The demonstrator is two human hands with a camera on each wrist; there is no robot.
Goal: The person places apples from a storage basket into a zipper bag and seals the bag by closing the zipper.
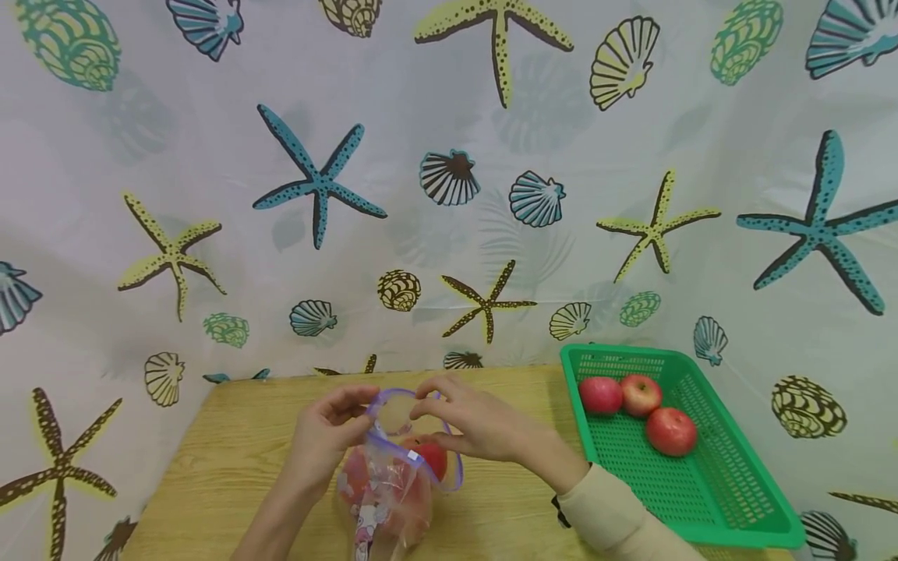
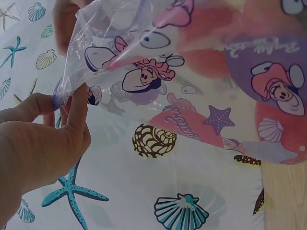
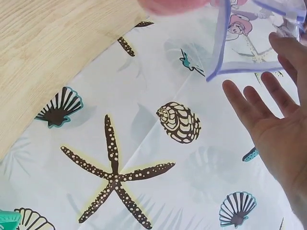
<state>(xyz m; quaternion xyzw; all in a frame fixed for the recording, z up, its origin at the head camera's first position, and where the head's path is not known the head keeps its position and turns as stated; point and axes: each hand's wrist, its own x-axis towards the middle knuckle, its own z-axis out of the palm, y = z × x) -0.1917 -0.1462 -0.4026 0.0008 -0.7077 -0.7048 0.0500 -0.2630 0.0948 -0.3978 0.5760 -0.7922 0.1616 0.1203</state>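
A clear plastic zip bag with a purple rim and printed cartoon figures stands on the table, its mouth spread wide. Several red apples fill its lower part in the head view; one apple shows near the mouth. My left hand pinches the left side of the rim between thumb and fingers, as the left wrist view also shows on the bag. Over the opposite side of the mouth is my right hand, fingers spread and loosely bent, holding nothing. Whether its fingertips touch the rim I cannot tell.
A green plastic basket stands at the right of the wooden table, with three red apples toward its far end. Behind the table hangs a white cloth printed with starfish and shells.
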